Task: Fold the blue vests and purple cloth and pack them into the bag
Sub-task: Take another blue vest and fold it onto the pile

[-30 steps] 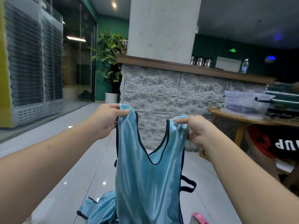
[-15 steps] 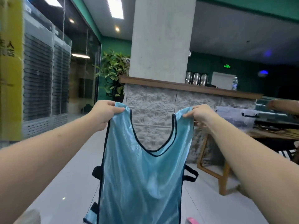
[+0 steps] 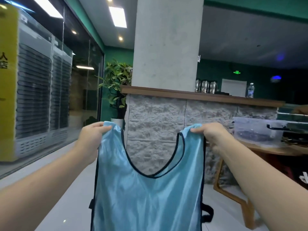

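Note:
A shiny light-blue vest (image 3: pixel 146 200) with dark trim hangs in front of me, spread flat and held up by its two shoulder straps. My left hand (image 3: pixel 90 140) pinches the left strap at its top. My right hand (image 3: pixel 212 135) pinches the right strap at the same height. Black side loops stick out at the vest's lower edges. The vest's bottom runs out of the frame. No purple cloth or bag shows in this view.
A stone-faced counter (image 3: pixel 183 95) with a white pillar stands straight ahead. A wooden table (image 3: pixel 260 149) at the right carries a clear plastic bin (image 3: pixel 256 130). A potted plant (image 3: pixel 118 87) and glass-fronted cabinets (image 3: pixel 41 100) line the left. The tiled floor lies below.
Both hands have lifted the vest higher and pulled its straps wider apart, so it hangs flat. The camera has tilted up; the second vest on the floor has left the view.

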